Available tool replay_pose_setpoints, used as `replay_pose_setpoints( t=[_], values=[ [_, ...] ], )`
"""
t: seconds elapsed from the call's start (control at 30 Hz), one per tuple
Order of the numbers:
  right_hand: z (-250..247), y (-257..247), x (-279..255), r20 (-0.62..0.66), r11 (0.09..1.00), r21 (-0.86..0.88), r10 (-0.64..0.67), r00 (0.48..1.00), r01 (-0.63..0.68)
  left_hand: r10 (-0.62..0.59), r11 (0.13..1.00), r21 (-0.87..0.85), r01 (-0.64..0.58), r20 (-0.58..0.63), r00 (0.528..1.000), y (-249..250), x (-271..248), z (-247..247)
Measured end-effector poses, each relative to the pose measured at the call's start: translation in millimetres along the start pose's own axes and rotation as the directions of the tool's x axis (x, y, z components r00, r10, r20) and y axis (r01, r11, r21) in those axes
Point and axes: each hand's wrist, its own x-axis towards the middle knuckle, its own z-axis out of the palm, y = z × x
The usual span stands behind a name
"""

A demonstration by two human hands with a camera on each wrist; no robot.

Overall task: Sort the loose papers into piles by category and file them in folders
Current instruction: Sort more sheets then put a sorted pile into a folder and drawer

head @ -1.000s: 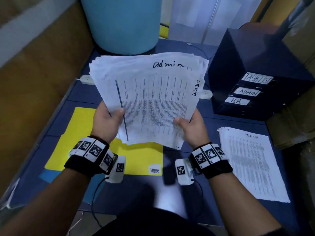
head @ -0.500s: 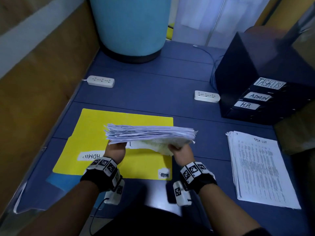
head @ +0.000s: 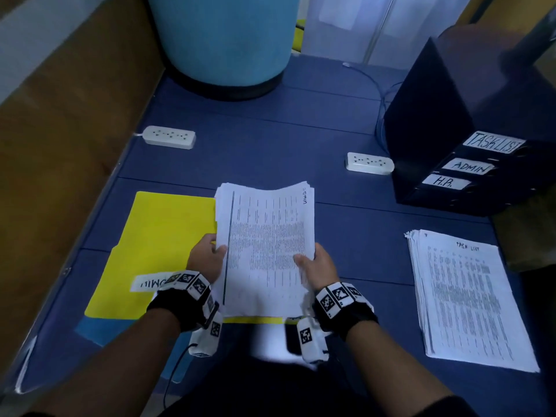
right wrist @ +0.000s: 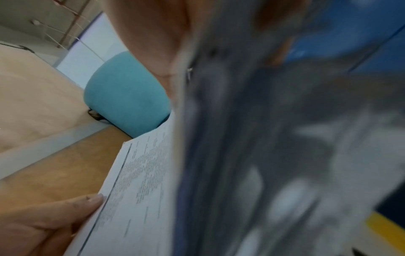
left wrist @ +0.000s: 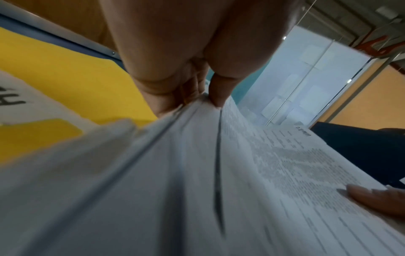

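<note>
This is an office. On the dark blue bench a black set of filing drawers carries hand-lettered labels reading TASKLIST, ADMIN and H.R., with a stack of printed sheets headed TASK LIST near it and a yellow folder lying open. Two white power strips lie on the bench, and frosted glass partition panels stand behind.

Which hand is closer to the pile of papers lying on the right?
The right hand. It grips the held stack's right edge, on the side facing the task list pile. The left hand grips the stack's far edge, over the yellow folder.
</note>
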Motion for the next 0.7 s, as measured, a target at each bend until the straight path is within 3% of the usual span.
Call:
replay_pose_setpoints(
  t=[0.13, 0.27, 0.37, 0.47, 0.57, 0.7],
  values=[
    [11.8, 20.5, 7.8, 0.013, 0.974, -0.187, 0.135, 0.991, -0.130, -0.062, 0.996, 0.077, 0.052, 0.137, 0.989, -14.5, 6.3, 4.2],
    [18.9, 26.2, 6.5, -0.009, 0.942, -0.278, 0.195, 0.981, -0.190, -0.090, 0.994, 0.081, 0.078, 0.153, 0.984, -30.8, 6.2, 3.6],
    [19.7, 24.7, 4.9, -0.012, 0.934, -0.285, 0.221, 0.975, -0.215, -0.126, 0.988, 0.098, 0.118, 0.076, 0.989, -42.7, 7.7, -6.5],
    [16.6, 21.6, 1.9, -0.017, 0.938, -0.277, 0.210, 0.977, -0.207, -0.210, 0.949, 0.220, 0.225, -0.089, 0.974, -62.6, 11.2, -35.1],
    [16.0, 22.2, 2.3, -0.018, 0.943, -0.267, 0.202, 0.979, -0.200, -0.353, 0.882, 0.224, 0.414, -0.268, 0.896, -97.0, 5.4, -71.7],
    [15.3, 24.0, 2.0, -0.026, 0.940, -0.273, 0.202, 0.979, -0.202, -0.484, 0.809, 0.214, 0.547, -0.285, 0.827, -131.7, -2.3, -99.1]
  ],
)
